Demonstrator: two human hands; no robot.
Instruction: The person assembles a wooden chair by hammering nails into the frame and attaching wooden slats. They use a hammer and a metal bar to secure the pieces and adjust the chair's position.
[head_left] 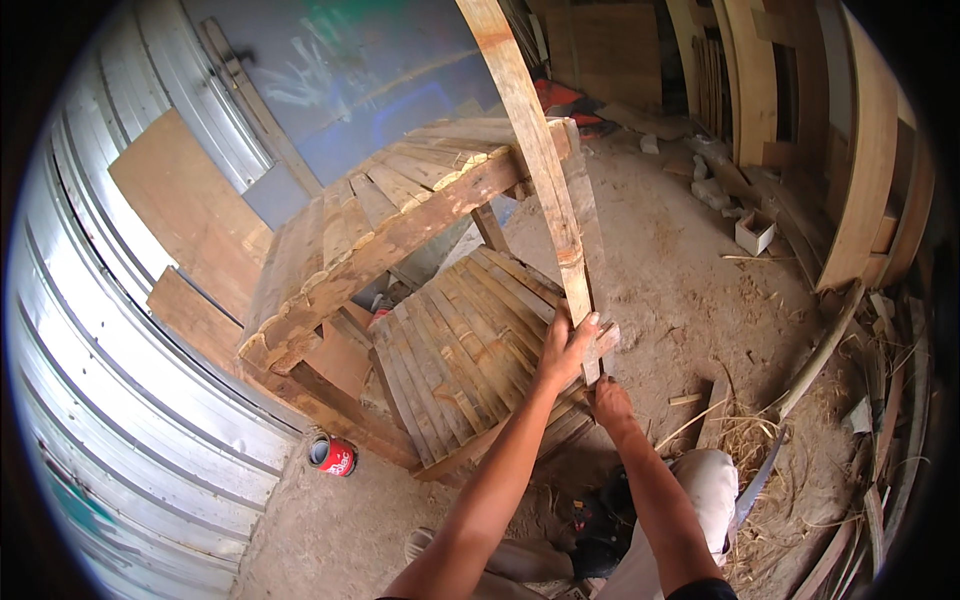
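A long wooden slat (545, 160) stands steeply up across the front right corner of a two-tier wooden rack. My left hand (566, 348) is wrapped round its lower part, thumb up, beside the rack's corner post (585, 215). Just below and to the right, my right hand (612, 404) is closed at the slat's bottom end; what its fingers pinch is hidden. Narrow strips cover the rack's upper shelf (345, 215) and its lower shelf (455, 350). A short wood end (607, 340) juts out beside my left hand.
A red paint can (333, 456) stands on the dirt floor by the corrugated metal wall (130, 400). Near my right knee lie a handsaw blade (762, 480) and straw-like shavings. Boards (865, 150) lean at the right, with a small white box (755, 232) before them.
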